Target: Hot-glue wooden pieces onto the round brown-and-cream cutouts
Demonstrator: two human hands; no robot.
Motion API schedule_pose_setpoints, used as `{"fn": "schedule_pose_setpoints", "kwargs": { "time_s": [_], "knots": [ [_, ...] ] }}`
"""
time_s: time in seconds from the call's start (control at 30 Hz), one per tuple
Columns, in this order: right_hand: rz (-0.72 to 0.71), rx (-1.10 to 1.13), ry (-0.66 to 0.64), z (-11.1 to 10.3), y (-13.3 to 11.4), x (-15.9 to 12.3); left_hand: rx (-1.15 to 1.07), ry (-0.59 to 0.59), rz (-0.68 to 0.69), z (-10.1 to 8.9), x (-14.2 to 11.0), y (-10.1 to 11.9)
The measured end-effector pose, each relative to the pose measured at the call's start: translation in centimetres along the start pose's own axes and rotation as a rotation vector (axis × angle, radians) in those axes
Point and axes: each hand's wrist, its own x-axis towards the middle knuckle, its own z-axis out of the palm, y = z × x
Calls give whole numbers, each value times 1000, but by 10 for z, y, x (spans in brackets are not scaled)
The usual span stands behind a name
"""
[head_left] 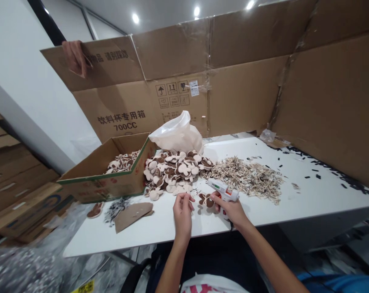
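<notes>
My right hand point(231, 209) is wrapped round a white hot glue gun point(223, 189) whose nozzle points up and left. Between that hand's thumb and fingers is the edge of a dark brown felt rabbit-shaped piece point(205, 200) with pale cord across it. My left hand point(183, 211) is just left of this piece, fingers curled in toward the thumb; whether anything small is between them I cannot make out. Behind both hands lies a heap of brown and cream rabbit-shaped felt pieces point(175, 169). To its right spreads a pile of short pale cords point(248, 177).
An open carton point(101, 185) with more felt pieces stands left. Before it lie a cardboard scrap point(132, 215), dark bits point(114, 209) and a single rabbit piece point(95, 210). A white plastic bag point(178, 134) sits behind. Cardboard walls point(248, 97) border the table; another person's hand point(76, 57) hangs over one.
</notes>
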Motion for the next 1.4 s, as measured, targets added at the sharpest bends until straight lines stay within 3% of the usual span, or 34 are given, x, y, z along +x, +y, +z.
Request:
{"fn": "schedule_pose_setpoints", "kwargs": {
  "time_s": [0.2,0.4,0.57,0.7,0.87,1.13,1.27,1.4],
  "knots": [
    [15,-25,3,1,-3,-1,-65,81,22,0,0,4],
    [20,-44,8,1,-2,-2,-251,-43,-2,-1,-5,19],
    [28,-31,34,0,2,-1,-49,-86,-1,-2,-8,14],
    [22,2,94,0,3,0,-6,-138,-1,0,-8,9],
    [21,18,137,0,1,1,55,-120,36,2,-7,9],
    [17,1,144,0,-2,0,196,-310,32,5,-8,10],
    [29,19,199,1,-2,0,169,-272,18,5,-9,11],
    [20,23,248,1,-1,2,26,-119,-14,2,-5,6]
  ]
}}
